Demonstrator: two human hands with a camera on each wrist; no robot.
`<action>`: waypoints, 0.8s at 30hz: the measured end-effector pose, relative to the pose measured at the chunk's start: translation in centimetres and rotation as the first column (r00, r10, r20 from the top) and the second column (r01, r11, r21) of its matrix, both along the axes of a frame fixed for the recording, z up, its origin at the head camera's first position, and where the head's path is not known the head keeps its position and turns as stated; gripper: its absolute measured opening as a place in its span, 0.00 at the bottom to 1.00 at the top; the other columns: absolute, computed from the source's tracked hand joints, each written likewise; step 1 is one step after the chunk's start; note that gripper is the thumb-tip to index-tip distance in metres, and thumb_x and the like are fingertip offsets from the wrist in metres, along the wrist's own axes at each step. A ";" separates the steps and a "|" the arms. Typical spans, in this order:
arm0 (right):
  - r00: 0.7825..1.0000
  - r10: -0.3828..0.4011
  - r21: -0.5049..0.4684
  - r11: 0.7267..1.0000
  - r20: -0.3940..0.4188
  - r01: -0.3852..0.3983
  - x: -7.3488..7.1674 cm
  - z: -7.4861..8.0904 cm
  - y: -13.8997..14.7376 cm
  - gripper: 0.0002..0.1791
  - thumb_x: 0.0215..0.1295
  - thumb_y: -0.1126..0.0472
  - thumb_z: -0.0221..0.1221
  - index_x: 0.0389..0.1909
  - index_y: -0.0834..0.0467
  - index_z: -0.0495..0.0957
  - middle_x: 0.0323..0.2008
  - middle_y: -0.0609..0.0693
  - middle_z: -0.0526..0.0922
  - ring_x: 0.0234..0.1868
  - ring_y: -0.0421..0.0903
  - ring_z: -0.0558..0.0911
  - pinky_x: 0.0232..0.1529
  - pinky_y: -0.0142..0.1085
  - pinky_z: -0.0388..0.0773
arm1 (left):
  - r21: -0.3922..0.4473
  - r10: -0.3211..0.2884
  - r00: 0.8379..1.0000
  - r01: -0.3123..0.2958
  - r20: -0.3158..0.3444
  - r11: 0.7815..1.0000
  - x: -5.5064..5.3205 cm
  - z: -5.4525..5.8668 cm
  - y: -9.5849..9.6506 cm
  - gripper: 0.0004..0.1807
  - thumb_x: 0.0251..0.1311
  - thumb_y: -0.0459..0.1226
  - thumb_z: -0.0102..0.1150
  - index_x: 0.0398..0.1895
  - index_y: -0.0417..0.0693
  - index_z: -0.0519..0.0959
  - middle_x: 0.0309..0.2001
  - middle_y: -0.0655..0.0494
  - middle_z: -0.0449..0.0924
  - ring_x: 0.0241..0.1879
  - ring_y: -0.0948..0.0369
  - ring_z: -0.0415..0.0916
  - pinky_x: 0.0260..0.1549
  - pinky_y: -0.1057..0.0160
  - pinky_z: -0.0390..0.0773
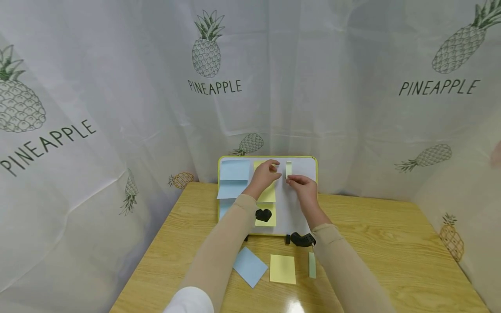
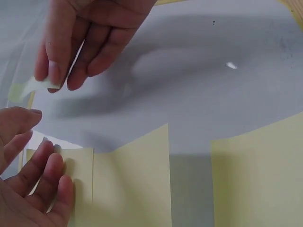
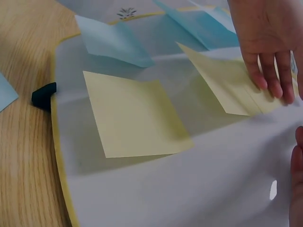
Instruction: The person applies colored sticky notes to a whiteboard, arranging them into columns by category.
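In the head view my right hand (image 1: pixel 307 193) pinches the lower end of a narrow pale green sticky note (image 1: pixel 288 168) at the upper right of a yellow-rimmed whiteboard (image 1: pixel 301 213). My left hand (image 1: pixel 265 177), its fingers loosely bent and holding nothing, is in front of the yellow sticky notes (image 1: pixel 268 195) in the middle column. Both hands appear in the left wrist view, with the green note (image 2: pixel 46 84) between right thumb and fingers. Blue sticky notes (image 1: pixel 235 169) hang on the board's left side, partly behind the left arm.
On the wooden table (image 1: pixel 364 234) before the board lie a blue pad (image 1: pixel 250 267), a yellow pad (image 1: pixel 282 269) and a narrow green pad (image 1: pixel 312 265). A black heart-shaped object (image 1: pixel 264 215) shows before the lowest yellow note. Pineapple-print curtains (image 1: pixel 313 108) surround the table.
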State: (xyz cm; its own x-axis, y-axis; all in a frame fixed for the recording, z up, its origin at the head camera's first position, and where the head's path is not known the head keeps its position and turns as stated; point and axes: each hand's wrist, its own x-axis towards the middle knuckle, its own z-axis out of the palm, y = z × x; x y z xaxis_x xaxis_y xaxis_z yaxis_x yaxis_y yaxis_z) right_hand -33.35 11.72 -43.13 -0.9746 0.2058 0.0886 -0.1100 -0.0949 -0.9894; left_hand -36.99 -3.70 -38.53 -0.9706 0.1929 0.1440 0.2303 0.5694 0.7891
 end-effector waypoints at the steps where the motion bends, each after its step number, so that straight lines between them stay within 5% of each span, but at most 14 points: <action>1: 1.000 -0.003 0.015 1.000 0.012 0.002 -0.2 0.0 0.0 0.11 0.62 0.68 0.65 0.44 0.68 0.83 0.33 0.46 0.86 0.38 0.39 0.83 0.45 0.34 0.78 | 0.000 0.001 1.000 -0.001 0.002 1.000 -0.1 -0.1 0.0 0.22 0.63 0.37 0.65 0.60 0.50 0.76 0.44 0.54 0.78 0.46 0.57 0.75 0.42 0.60 0.77; 14: 0.996 -0.025 0.078 0.997 0.082 0.018 -1.1 0.0 -0.4 0.11 0.61 0.68 0.65 0.44 0.67 0.82 0.37 0.53 0.84 0.36 0.39 0.83 0.40 0.30 0.79 | -0.003 -0.003 1.000 0.003 0.020 1.000 -0.1 0.0 0.3 0.18 0.62 0.37 0.64 0.56 0.52 0.79 0.44 0.55 0.79 0.45 0.58 0.75 0.41 0.60 0.77; 24: 0.995 -0.037 0.091 0.995 0.092 0.028 -1.2 0.0 -0.4 0.10 0.60 0.69 0.66 0.43 0.67 0.82 0.35 0.51 0.84 0.33 0.39 0.83 0.39 0.31 0.79 | -0.050 -0.031 0.999 0.033 0.043 0.998 -0.3 -0.2 0.4 0.21 0.63 0.39 0.64 0.60 0.54 0.77 0.33 0.56 0.76 0.28 0.60 0.70 0.27 0.63 0.71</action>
State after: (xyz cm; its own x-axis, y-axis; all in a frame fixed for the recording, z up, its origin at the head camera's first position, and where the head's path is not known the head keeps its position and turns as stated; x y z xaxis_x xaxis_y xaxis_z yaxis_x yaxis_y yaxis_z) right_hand -34.56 11.27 -43.16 -0.9724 0.2327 0.0172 -0.0186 -0.0039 -0.9998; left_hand -37.27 -3.29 -38.76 -0.9688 0.2301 0.0923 0.2161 0.6017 0.7690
